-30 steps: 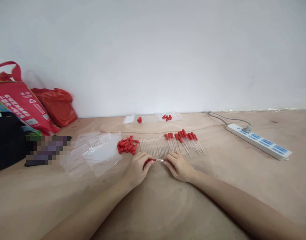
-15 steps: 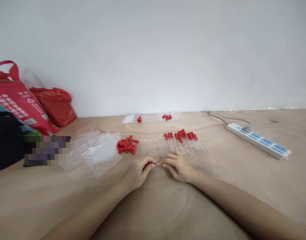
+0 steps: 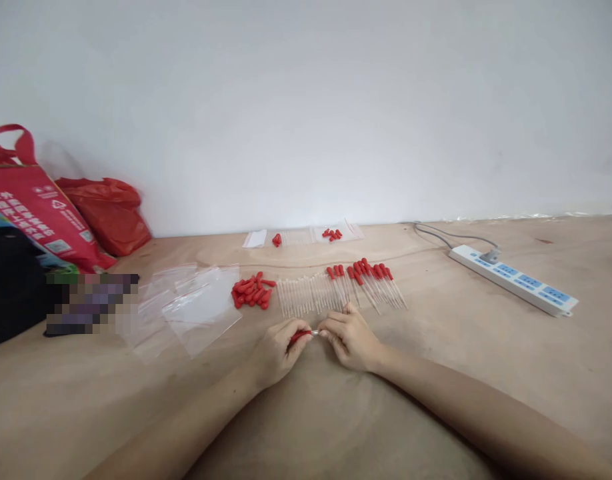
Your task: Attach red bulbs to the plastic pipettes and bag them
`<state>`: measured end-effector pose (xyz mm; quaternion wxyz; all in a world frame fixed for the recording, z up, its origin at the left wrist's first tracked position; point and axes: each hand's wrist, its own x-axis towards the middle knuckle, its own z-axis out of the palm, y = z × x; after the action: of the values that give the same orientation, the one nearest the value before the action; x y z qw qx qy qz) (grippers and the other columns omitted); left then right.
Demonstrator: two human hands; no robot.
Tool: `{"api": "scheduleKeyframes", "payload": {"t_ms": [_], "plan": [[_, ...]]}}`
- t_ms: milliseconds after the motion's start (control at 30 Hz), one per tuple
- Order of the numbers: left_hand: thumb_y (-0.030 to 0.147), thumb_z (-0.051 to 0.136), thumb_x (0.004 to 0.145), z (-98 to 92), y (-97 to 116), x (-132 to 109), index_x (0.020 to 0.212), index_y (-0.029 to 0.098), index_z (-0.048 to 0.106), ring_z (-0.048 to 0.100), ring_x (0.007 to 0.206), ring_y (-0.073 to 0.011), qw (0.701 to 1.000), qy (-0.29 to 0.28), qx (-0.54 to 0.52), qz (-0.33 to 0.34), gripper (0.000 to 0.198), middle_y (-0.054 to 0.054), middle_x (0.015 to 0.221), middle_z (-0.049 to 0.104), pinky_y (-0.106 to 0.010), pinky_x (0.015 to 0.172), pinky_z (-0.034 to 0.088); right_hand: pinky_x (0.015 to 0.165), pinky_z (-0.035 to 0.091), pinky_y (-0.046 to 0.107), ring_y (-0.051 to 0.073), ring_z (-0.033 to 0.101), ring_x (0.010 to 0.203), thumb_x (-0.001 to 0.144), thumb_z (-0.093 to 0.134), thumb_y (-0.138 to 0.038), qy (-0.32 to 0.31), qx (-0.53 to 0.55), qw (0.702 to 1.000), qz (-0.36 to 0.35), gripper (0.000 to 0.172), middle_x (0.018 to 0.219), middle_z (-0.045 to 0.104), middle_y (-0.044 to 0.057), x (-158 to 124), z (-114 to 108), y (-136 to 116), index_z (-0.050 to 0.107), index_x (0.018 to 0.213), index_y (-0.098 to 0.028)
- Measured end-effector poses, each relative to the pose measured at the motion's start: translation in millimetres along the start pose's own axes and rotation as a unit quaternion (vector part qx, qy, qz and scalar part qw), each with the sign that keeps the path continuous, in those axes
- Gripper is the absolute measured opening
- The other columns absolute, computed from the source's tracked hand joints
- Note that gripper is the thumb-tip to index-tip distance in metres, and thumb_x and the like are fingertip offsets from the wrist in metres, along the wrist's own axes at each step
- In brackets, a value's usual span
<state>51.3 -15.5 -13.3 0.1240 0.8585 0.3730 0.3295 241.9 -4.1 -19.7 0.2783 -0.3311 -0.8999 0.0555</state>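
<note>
My left hand (image 3: 281, 350) pinches a red rubber dropper bulb (image 3: 299, 336) between thumb and fingers. Facing it, my right hand (image 3: 350, 339) grips a clear glass dropper tube (image 3: 315, 333), mostly hidden by the fingers. The short visible bit of tube meets the bulb's mouth; how deep it sits inside I cannot tell. Just beyond my hands lies a row of bare glass tubes (image 3: 303, 295). A pile of loose red bulbs (image 3: 253, 291) is left of that row. To its right, several droppers with red bulbs fitted (image 3: 381, 283) lie side by side.
Clear zip bags (image 3: 201, 307) overlap on the left of the wooden table (image 3: 306, 427). More bulbs and tubes lie on small bags (image 3: 353, 231) by the wall. A power strip (image 3: 513, 279) is on the right; red bags (image 3: 103, 210) stand far left.
My hands have drawn slightly closer together, so less of the tube shows between the bulb and my right fingers. The view has shifted slightly.
</note>
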Motion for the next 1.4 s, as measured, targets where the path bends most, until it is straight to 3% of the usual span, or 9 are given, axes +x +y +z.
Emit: {"api": "scheduleKeyframes", "payload": {"t_ms": [367,533,600,667,767,833,933,1133,1400], "plan": [[0.02,0.042,0.085,-1.2,-2,5,0.083,0.018,0.052,0.058,0.068,-0.0134,1.0,0.017,0.011,0.009,0.011,-0.003,0.074,0.06,-0.024,0.064,0.046,0.065,0.028,0.026,0.013,0.05,0.071,0.087,0.035,-0.018,-0.055,0.021,0.998,0.004,0.021,0.08,0.059,0.003,12,-2,1,0.056,0.088,-0.016],[0.021,0.044,0.085,-7.8,-11,7,0.095,0.018,0.053,0.057,0.085,-0.0166,0.999,0.036,0.028,0.024,0.014,-0.006,0.089,0.06,-0.029,0.077,0.046,0.069,0.027,0.03,0.017,0.048,0.078,0.084,0.043,-0.021,-0.055,-0.11,0.992,-0.027,0.018,0.079,0.06,0.006,18,-16,10,0.061,0.083,-0.018],[0.022,0.046,0.083,-11.3,-16,5,0.101,0.018,0.051,0.056,0.087,-0.0178,0.997,0.054,0.056,0.004,0.019,-0.007,0.096,0.058,-0.032,0.08,0.045,0.07,0.028,0.03,0.018,0.049,0.08,0.083,0.043,-0.021,-0.026,-0.141,0.989,0.021,0.019,0.08,0.061,0.006,19,-24,23,0.062,0.082,-0.018],[0.023,0.046,0.083,-14.0,-19,2,0.101,0.018,0.051,0.056,0.08,-0.0163,0.996,0.061,0.071,-0.017,0.02,-0.007,0.093,0.056,-0.03,0.075,0.046,0.072,0.029,0.03,0.018,0.051,0.085,0.084,0.042,-0.024,0.041,-0.145,0.98,0.132,0.021,0.086,0.063,0.007,19,-33,44,0.062,0.087,-0.018],[0.023,0.045,0.083,-15.3,-21,1,0.092,0.017,0.054,0.055,0.068,-0.0135,0.997,0.038,0.067,-0.024,0.014,-0.004,0.081,0.056,-0.026,0.065,0.046,0.069,0.032,0.027,0.017,0.056,0.082,0.084,0.039,-0.026,0.102,-0.149,0.93,0.32,0.026,0.089,0.064,0.007,17,-45,79,0.062,0.091,-0.017],[0.023,0.044,0.083,-15.1,-19,2,0.086,0.017,0.055,0.054,0.064,-0.0131,0.998,-0.002,0.065,-0.011,0.013,-0.003,0.075,0.056,-0.025,0.062,0.045,0.067,0.033,0.027,0.019,0.057,0.081,0.083,0.039,-0.027,0.107,-0.157,0.898,0.398,0.027,0.087,0.065,0.008,13,-48,98,0.062,0.094,-0.016],[0.022,0.043,0.083,-15.5,-16,4,0.079,0.017,0.057,0.053,0.064,-0.0134,0.997,-0.052,0.064,0.003,0.015,-0.002,0.069,0.056,-0.024,0.06,0.043,0.068,0.032,0.029,0.021,0.058,0.082,0.081,0.04,-0.028,0.078,-0.168,0.876,0.445,0.028,0.085,0.066,0.009,7,-46,112,0.061,0.095,-0.016],[0.022,0.045,0.083,-17.9,-14,6,0.078,0.018,0.058,0.054,0.065,-0.0132,0.997,-0.06,0.048,-0.015,0.015,-0.002,0.07,0.056,-0.023,0.059,0.042,0.071,0.031,0.031,0.023,0.057,0.086,0.079,0.043,-0.027,0.061,-0.182,0.879,0.436,0.025,0.09,0.066,0.009,5,-42,111,0.061,0.093,-0.017],[0.021,0.046,0.082,-14.7,-17,6,0.074,0.018,0.058,0.052,0.064,-0.0136,0.995,-0.042,0.093,-0.004,0.015,-0.002,0.068,0.057,-0.025,0.062,0.04,0.069,0.032,0.029,0.02,0.057,0.083,0.079,0.045,-0.034,0.023,-0.137,0.922,0.362,0.025,0.085,0.066,0.007,24,-29,81,0.064,0.078,-0.018]]}}
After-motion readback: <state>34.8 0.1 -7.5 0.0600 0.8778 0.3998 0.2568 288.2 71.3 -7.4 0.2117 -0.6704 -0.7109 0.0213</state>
